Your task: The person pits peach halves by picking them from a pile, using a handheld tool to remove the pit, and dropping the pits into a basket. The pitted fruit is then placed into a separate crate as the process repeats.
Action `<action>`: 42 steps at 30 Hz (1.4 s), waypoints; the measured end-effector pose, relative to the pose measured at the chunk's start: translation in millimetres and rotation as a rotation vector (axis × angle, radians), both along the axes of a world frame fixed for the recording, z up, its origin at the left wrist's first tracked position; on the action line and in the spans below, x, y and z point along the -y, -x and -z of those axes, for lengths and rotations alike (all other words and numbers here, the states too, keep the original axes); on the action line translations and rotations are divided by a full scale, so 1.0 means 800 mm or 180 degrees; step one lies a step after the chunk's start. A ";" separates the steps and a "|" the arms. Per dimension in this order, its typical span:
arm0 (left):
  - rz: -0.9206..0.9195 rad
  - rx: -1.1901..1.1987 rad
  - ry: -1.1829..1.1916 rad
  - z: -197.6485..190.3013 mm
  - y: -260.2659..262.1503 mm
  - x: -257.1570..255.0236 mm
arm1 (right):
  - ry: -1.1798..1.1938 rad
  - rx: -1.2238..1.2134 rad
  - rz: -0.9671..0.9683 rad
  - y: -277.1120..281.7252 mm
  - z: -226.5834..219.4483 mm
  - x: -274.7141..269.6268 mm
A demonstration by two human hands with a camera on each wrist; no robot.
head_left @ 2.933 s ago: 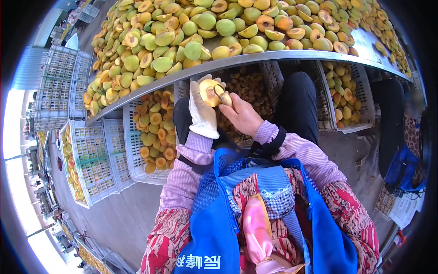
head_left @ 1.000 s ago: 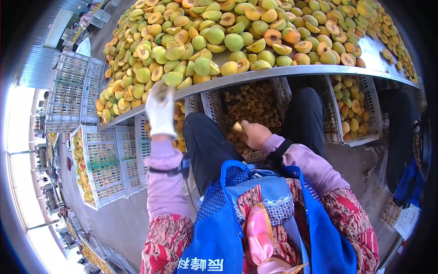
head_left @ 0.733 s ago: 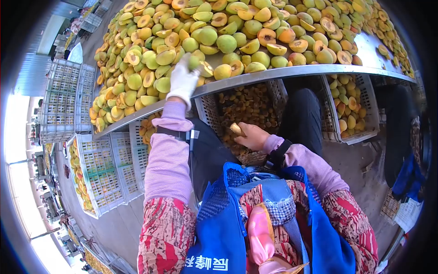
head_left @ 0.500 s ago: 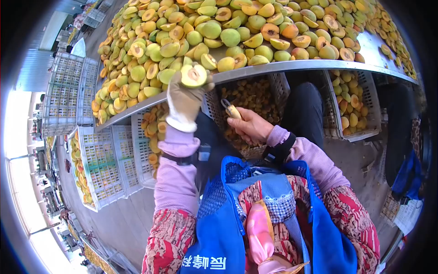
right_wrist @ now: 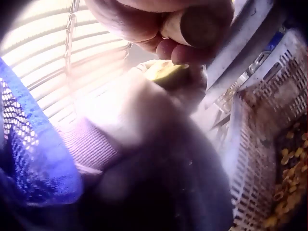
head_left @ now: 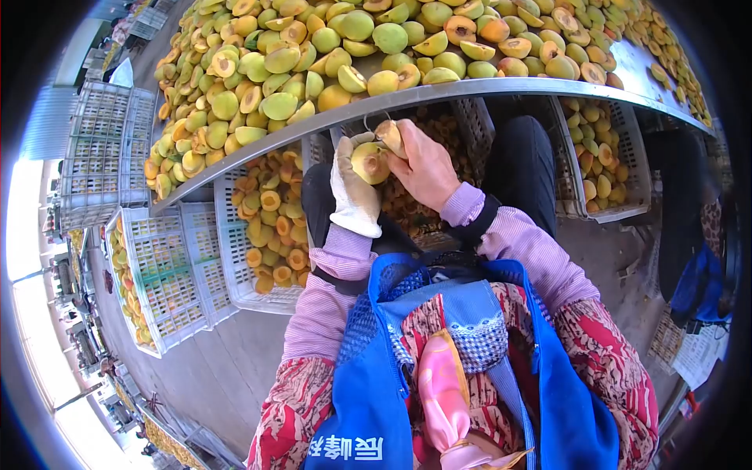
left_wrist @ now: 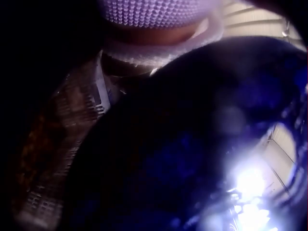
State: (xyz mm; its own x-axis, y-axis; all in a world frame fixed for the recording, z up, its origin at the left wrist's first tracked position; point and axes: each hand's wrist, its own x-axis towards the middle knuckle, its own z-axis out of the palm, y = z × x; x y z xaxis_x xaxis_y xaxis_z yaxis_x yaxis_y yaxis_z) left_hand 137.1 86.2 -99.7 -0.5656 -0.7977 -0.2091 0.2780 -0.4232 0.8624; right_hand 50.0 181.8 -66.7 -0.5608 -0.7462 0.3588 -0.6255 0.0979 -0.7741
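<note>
In the head view my gloved left hand (head_left: 354, 188) holds a peach half (head_left: 368, 163) in front of the table edge. My bare right hand (head_left: 427, 168) grips the wooden handle of a pitting tool (head_left: 390, 137), whose thin metal loop points up past the fruit. The hands meet closely, with the tool right at the peach's edge. From the right wrist, the round end of the handle (right_wrist: 180, 30) shows among the right fingers, the green-skinned peach half beyond it. The left wrist view is mostly dark, with a purple sleeve (left_wrist: 154, 12) and the glove's cuff.
A metal-rimmed table (head_left: 439, 95) bears a heap of peach halves (head_left: 274, 63). Under it stand a crate (head_left: 233, 235) of halves, a crate with small brown pieces between the knees, and another peach crate (head_left: 638, 157) to the right. More crates (head_left: 168, 274) stand left.
The left hand has gone to the heap, picked up a fresh peach half and brought it back to the right hand. The right hand has kept the pitting tool and risen to meet it.
</note>
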 end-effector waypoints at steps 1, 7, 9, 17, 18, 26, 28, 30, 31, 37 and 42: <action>0.0158 -0.0041 0.0059 0.007 -0.002 0.002 | -0.0028 0.0061 -0.0042 0.004 -0.002 0.005; 0.0234 0.0111 0.0053 0.009 -0.003 0.002 | -0.0038 0.0501 -0.0501 0.015 0.008 0.018; 0.0228 0.0273 0.0083 0.003 -0.001 0.000 | -0.0035 0.0654 -0.0560 0.017 0.014 0.021; 0.0138 -0.0390 -0.0962 0.002 0.007 0.012 | -0.1913 0.3053 -0.1565 -0.007 -0.032 -0.028; 0.0140 -0.0403 -0.0958 -0.005 0.007 0.009 | -0.2092 0.3030 -0.1526 -0.014 -0.030 -0.036; 0.0078 -0.0373 -0.0633 -0.009 0.006 -0.004 | -0.1005 0.1236 -0.0808 -0.023 0.022 -0.018; -0.0019 -0.0401 -0.0573 -0.005 0.009 -0.004 | -0.1018 0.1289 -0.0790 -0.024 0.020 -0.015; -0.0043 -0.0440 -0.0636 -0.003 0.010 -0.003 | -0.1042 0.1346 -0.0760 -0.023 0.015 -0.013; -0.0076 -0.0490 -0.0688 -0.002 0.011 -0.003 | -0.1094 0.1385 -0.0741 -0.023 0.013 -0.012; -0.0110 -0.0308 0.0080 0.002 0.015 0.000 | -0.1068 0.1528 -0.0709 -0.021 0.020 -0.006; -0.0244 -0.0135 0.0611 -0.003 0.013 -0.007 | -0.1498 0.2275 -0.0844 -0.014 -0.002 -0.002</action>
State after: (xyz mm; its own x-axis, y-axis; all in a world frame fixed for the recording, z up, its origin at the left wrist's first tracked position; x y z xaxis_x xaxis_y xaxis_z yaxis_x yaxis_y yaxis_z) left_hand 126.6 92.0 -97.0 -0.5068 -0.8616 -0.0265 0.3407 -0.2285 0.9120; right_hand 60.8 183.4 -65.3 -0.3214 -0.8647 -0.3860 -0.0565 0.4244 -0.9037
